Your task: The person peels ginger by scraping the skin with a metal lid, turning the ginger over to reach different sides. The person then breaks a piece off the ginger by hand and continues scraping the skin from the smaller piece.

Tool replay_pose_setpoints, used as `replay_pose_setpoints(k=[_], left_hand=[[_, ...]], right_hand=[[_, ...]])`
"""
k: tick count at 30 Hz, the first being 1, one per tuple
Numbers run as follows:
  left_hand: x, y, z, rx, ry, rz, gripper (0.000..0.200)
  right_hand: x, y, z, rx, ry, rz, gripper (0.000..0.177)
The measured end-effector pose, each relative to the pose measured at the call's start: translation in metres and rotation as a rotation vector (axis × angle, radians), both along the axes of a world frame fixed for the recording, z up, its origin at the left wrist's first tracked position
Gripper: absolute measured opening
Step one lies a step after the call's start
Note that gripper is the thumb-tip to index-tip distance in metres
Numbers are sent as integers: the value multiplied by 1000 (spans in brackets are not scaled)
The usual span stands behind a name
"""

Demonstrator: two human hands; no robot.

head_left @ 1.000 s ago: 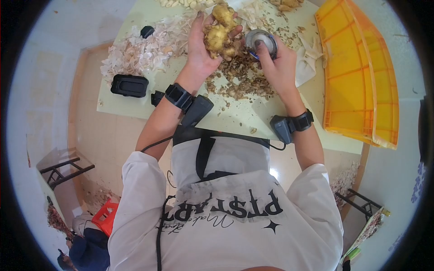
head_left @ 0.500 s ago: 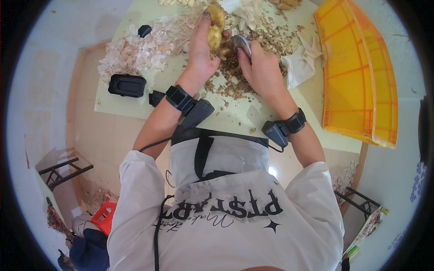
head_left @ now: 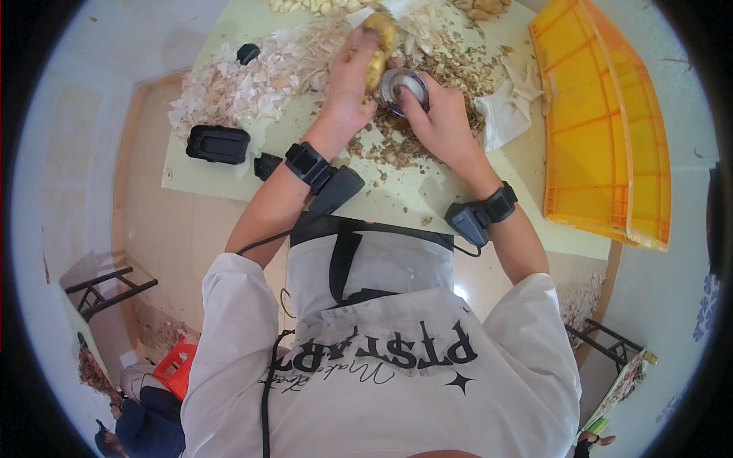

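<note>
My left hand (head_left: 349, 88) is closed round a knobby, yellowish piece of ginger (head_left: 379, 61), which sticks out on the right side of the fingers. In my right hand (head_left: 443, 122) is a small round metal lid (head_left: 402, 89), pale inside with a shiny rim, gripped between thumb and fingers. The lid's edge is right beside the lower end of the ginger. Brown peel scrapings (head_left: 393, 145) lie scattered on the table (head_left: 305, 200) under both hands.
Papery garlic skins (head_left: 237, 95) heap at the left, near a black case (head_left: 217, 144). Peeled cloves (head_left: 301, 6) and brown ginger pieces (head_left: 482, 8) sit at the far edge. A white cloth-like sheet (head_left: 504, 114) lies beside a yellow crate (head_left: 603, 130) on the right.
The lid has turned from edge-on to showing its round face and sits closer to the left hand. The ginger has turned and shifted slightly right with my left hand.
</note>
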State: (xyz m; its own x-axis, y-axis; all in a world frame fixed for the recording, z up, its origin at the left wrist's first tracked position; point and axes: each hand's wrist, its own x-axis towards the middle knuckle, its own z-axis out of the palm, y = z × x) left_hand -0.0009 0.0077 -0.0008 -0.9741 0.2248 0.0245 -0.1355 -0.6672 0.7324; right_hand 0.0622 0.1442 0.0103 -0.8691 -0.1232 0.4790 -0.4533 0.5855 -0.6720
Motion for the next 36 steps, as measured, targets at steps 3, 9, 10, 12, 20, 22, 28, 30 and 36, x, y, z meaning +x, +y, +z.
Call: replay_pose_setpoints(k=[3, 9, 10, 12, 20, 22, 28, 30, 36], left_hand=[[-1, 2, 2, 0, 4, -25, 32], [-7, -5, 0, 133, -6, -82, 45], [-10, -9, -4, 203, -24, -144, 45], [-11, -10, -5, 272, -44, -206, 45], [-2, -6, 10, 298, -114, -64, 57], [-4, -7, 4, 274, -95, -55, 52], [-1, -4, 5, 182, -71, 29, 45], [-1, -2, 4, 170, -50, 63, 44], [4, 1, 7, 126, -86, 120, 35]], right_hand=[[-4, 2, -4, -19, 7, -71, 22], [-2, 14, 5, 5, 101, -330, 20], [-1, 13, 7, 5, 101, -329, 20], [2, 11, 12, 19, 88, -250, 19], [4, 1, 9, 155, 129, -182, 20], [6, -2, 8, 158, 97, -186, 20], [6, -12, -4, 204, 122, -189, 18], [4, -13, -5, 188, 219, -171, 18], [11, -17, -2, 181, 94, -125, 20]])
